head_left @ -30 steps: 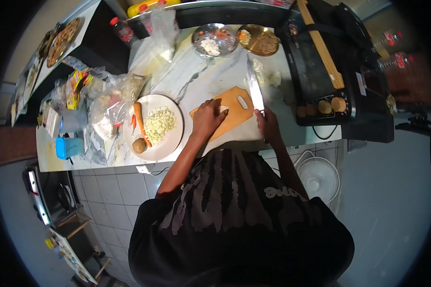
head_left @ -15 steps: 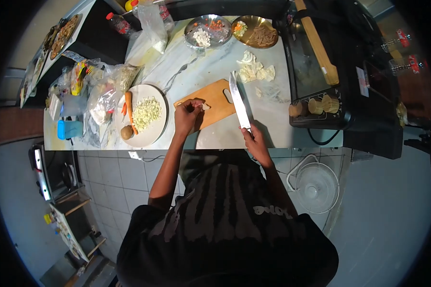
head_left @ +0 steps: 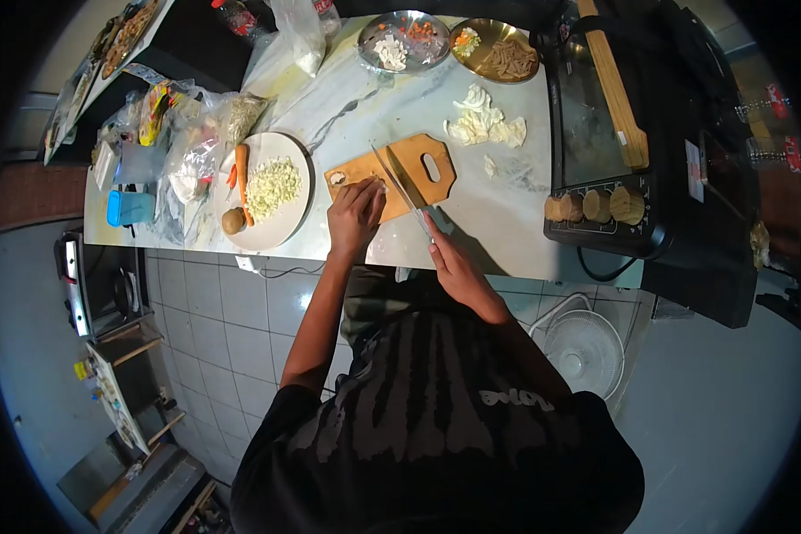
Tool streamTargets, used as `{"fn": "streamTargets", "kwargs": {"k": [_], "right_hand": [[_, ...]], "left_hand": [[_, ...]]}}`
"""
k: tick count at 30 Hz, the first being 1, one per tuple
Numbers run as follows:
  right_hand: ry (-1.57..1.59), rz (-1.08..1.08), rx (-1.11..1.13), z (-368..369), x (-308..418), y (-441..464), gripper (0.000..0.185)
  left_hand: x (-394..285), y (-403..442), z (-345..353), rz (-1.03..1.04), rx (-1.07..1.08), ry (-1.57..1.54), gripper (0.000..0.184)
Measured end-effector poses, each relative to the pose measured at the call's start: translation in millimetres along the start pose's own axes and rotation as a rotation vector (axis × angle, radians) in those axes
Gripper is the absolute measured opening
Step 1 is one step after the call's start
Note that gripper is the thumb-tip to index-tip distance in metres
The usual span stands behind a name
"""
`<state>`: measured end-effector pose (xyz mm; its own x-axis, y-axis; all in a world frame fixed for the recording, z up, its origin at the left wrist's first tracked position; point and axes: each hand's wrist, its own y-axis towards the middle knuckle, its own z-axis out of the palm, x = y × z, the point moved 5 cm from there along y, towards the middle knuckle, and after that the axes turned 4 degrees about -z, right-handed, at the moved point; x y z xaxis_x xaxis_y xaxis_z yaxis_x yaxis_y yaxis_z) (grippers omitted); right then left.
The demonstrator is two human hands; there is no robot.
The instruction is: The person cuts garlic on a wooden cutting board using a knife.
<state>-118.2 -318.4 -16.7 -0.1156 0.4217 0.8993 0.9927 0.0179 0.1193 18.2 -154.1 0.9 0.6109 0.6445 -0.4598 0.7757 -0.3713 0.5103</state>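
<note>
My right hand [head_left: 458, 267] grips a kitchen knife [head_left: 402, 185] by its handle, the blade slanting up and left over the wooden cutting board [head_left: 436, 189]. My left hand [head_left: 357, 215] rests on the board left of the blade, fingers bent and pressed together on a small pale piece of food [head_left: 381, 184], whose kind I cannot make out. Another small pale bit [head_left: 337, 178] lies at the board's left corner. Left of the board, a white plate [head_left: 276, 233] bears chopped pale green vegetable [head_left: 273, 189], a carrot [head_left: 243, 169] and a round brown vegetable [head_left: 233, 221].
Cabbage leaves [head_left: 485, 123] lie behind the board to the right. At the back stand a steel plate [head_left: 371, 60] and a gold-toned plate [head_left: 494, 75] with cut food. A black oven [head_left: 605, 218] borders the right; plastic bags [head_left: 196, 156] and a blue container [head_left: 126, 208] sit left.
The knife has swung left from beyond the board's right side to over its middle, near my left fingers. My left hand has turned flatter onto the board. The view has shifted slightly.
</note>
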Motion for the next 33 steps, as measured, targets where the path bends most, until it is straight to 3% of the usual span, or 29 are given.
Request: {"fn": "streamTargets", "kwargs": {"k": [7, 19, 28, 33], "right_hand": [[-0.136, 0.023, 0.114, 4.2, 2.7, 2.3, 0.068], [-0.196, 0.063, 0.093, 11.9, -1.1, 0.4, 0.071], [-0.175, 0.185, 0.180, 2.5, 8.5, 9.4, 0.071], [-0.263, 0.152, 0.238, -0.3, 6.3, 11.5, 0.078]], "left_hand": [[1.2, 2.1, 4.4, 0.004, 0.004, 0.081, 0.012], [13.5, -0.9, 5.2, -0.272, 0.058, -0.116, 0.014], [13.9, -0.3, 5.1, -0.196, 0.013, -0.098, 0.013], [14.4, 0.4, 4.7, -0.193, 0.015, -0.071, 0.014]]}}
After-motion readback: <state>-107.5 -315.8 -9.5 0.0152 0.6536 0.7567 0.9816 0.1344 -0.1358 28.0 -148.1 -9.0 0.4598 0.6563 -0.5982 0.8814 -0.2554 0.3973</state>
